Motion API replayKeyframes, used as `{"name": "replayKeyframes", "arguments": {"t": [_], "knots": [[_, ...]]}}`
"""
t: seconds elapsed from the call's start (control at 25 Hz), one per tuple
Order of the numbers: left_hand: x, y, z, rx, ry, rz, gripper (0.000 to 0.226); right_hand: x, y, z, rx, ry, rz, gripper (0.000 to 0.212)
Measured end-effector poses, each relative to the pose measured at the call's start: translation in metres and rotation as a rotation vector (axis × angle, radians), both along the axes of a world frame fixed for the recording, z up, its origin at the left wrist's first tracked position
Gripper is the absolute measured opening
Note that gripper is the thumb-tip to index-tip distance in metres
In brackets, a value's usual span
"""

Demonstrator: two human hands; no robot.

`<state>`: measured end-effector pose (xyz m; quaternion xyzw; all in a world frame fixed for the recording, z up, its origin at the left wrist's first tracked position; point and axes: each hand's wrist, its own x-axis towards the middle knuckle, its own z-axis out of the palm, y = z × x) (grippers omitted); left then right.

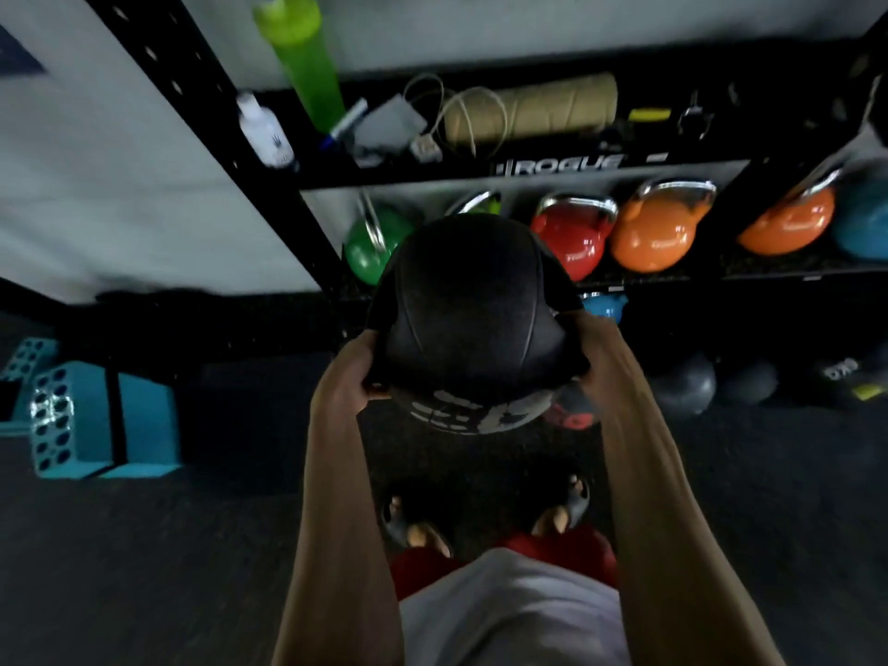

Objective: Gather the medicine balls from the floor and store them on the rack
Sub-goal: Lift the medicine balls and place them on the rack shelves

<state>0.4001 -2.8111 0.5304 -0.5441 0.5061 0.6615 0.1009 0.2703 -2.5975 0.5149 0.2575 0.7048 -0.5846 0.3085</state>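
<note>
1. Rack (562, 165) takes up the whole far side: black steel uprights and a crossbar with a brand name on it. The person stands square in front of it, which makes sense if the next move is to shelve something.
2. Medicine ball (461, 305): big, black, with pale print on its near underside. It's held up off the floor at about the level of the kettlebell shelf, between the person and the rack. I'd guess it's that high so it clears the shelf lip.
3. Teal blocks (96, 415) sit on the floor well off to the left, out of the way.
4. Kettlebells (658, 233) in green, red, orange and blue fill the middle shelf in a row, so that level looks taken. The ball probably needs a different spot.
5. Grey balls (687, 382) sit low on the right at the foot of the rack. I can't tell whether they're on the floor or on a bottom shelf. A red-printed ball (574, 411) peeks out just below the held one.
6. Left hand (358, 372) clasps the ball's near-left side with fingers curled under it. The right hand (591, 348) wraps the right side the same way. Two hands on opposite sides is how you'd carry something heavy and round.
7. Green bottle (298, 55) and some small clutter sit on the top shelf, blurry.
</note>
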Motion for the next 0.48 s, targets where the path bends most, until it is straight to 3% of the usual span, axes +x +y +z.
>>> {"name": "replayKeyframes", "arguments": {"t": [0.32,0.4,0.48], "knots": [[-0.033,-0.007,0.098,-0.192,0.203,0.069,0.033,-0.022,-0.008,0.114,-0.163,0.409,-0.014,0.015],[-0.044,-0.003,0.125,-0.183,0.289,0.139,0.031,-0.027,-0.004,0.147,-0.167,0.508,0.057,0.024],[-0.052,0.002,0.145,-0.188,0.373,0.185,0.029,-0.034,0.003,0.174,-0.258,0.498,-0.024,0.031]]}}
